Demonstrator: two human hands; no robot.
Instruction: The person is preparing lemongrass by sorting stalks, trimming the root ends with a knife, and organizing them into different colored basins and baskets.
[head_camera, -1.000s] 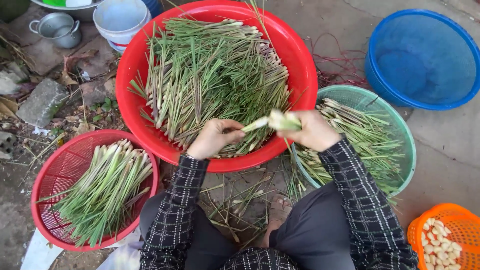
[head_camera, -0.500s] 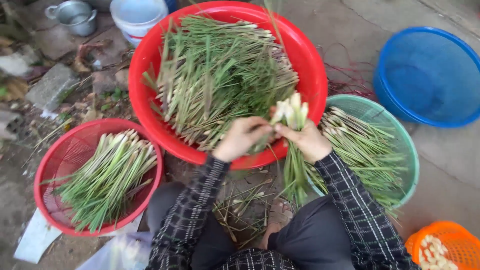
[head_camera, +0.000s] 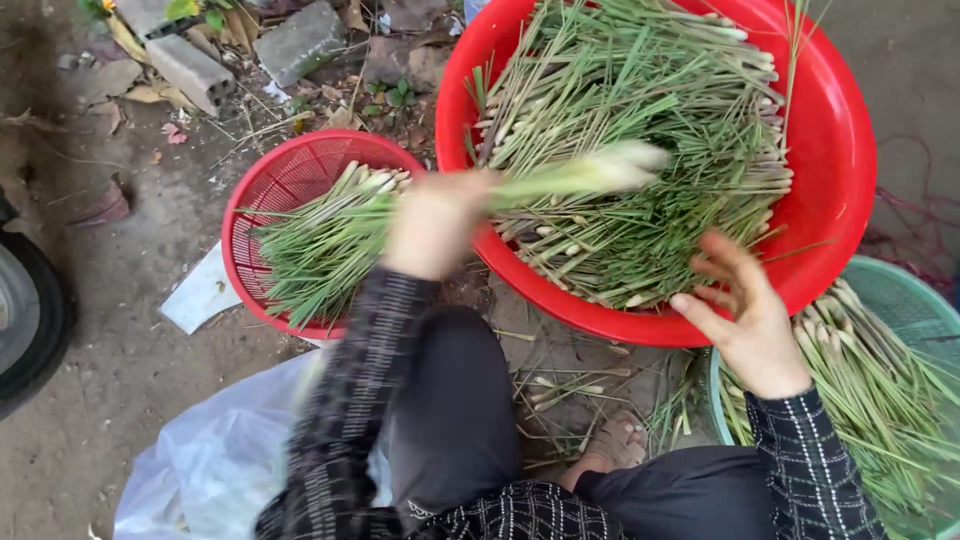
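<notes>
My left hand (head_camera: 435, 222), blurred by motion, grips a bundle of lemongrass stalks (head_camera: 590, 170) whose pale ends point right over the big red basin (head_camera: 840, 250). That hand hangs between the basin and the small red basket (head_camera: 270, 195), which holds a layer of trimmed green stalks (head_camera: 325, 245). My right hand (head_camera: 745, 315) is open, fingers spread, at the basin's near rim and holds nothing. The basin is heaped with a pile of lemongrass (head_camera: 640, 120). A teal basket (head_camera: 895, 300) at the right holds more stalks (head_camera: 880, 390).
Grey stone blocks (head_camera: 300, 40) and dry leaves lie on the ground at the back left. A clear plastic bag (head_camera: 210, 460) sits by my left knee. A dark tyre (head_camera: 25, 320) shows at the left edge. My sandalled foot (head_camera: 615, 445) rests among loose stalk scraps.
The bundle has passed from both hands to my left hand, which swings it left toward the small red basket. My right hand let go and opened. The view has shifted left.
</notes>
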